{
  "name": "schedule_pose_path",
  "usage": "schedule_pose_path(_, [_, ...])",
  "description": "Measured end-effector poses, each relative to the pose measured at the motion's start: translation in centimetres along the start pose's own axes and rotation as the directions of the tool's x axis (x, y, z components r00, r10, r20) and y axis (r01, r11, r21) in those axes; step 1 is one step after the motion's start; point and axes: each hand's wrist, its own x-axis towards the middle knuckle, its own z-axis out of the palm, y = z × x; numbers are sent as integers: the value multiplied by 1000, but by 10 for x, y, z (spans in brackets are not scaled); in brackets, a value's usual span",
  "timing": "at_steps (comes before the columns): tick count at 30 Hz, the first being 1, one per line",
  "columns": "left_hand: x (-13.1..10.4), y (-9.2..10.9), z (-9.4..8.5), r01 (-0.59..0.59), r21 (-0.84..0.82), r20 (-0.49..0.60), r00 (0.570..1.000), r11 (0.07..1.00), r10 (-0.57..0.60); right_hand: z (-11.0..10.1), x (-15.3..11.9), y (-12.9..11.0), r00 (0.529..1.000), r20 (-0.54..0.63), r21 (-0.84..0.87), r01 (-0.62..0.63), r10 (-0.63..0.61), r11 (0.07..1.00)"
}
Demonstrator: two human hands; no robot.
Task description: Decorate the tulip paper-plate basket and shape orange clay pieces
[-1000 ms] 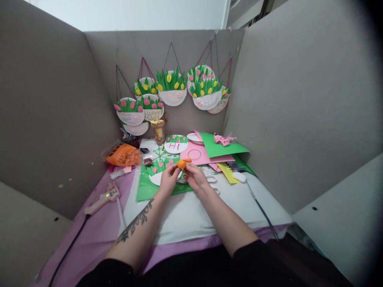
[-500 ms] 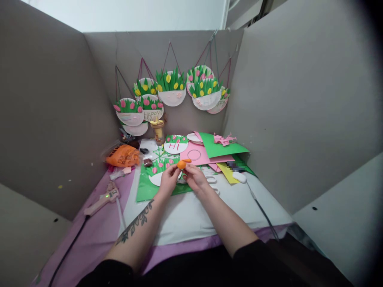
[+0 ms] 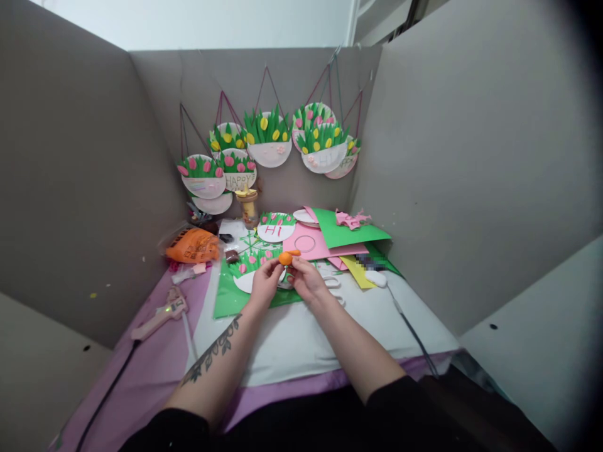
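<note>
A small, smooth orange piece, rounded at the left with a longer strip at the upper right, is held up between my hands; I cannot tell its exact kind. My left hand pinches its left lower side with thumb and fingertips. From the other side, my right hand grips it the same way, fingers curled. Beneath them lies a paper-plate craft with green paper grass and pink tulips, partly hidden by my hands, on a green sheet in a clear sleeve. White-handled scissors lie just right of my right hand.
A pink glue gun with its cable lies at the left, near an orange bag. Green card and pink paper are stacked behind. A "Hi" plate rests there. Plate crafts hang on the grey back panel.
The view has shifted very slightly. Both hands keep the same hold on the orange piece, with hardly any movement.
</note>
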Motion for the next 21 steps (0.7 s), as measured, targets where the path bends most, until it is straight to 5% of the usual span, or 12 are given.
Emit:
schedule_pose_path(15, [-1,5,1,43,-28,-12,999,999,-43,2,1,0,995,-64,92,-67,73,993])
schedule_pose_path(21, [-2,3,0,126,-132,-9,992,983,-128,5,-2,-1,992,-127,-45,4,-9,999])
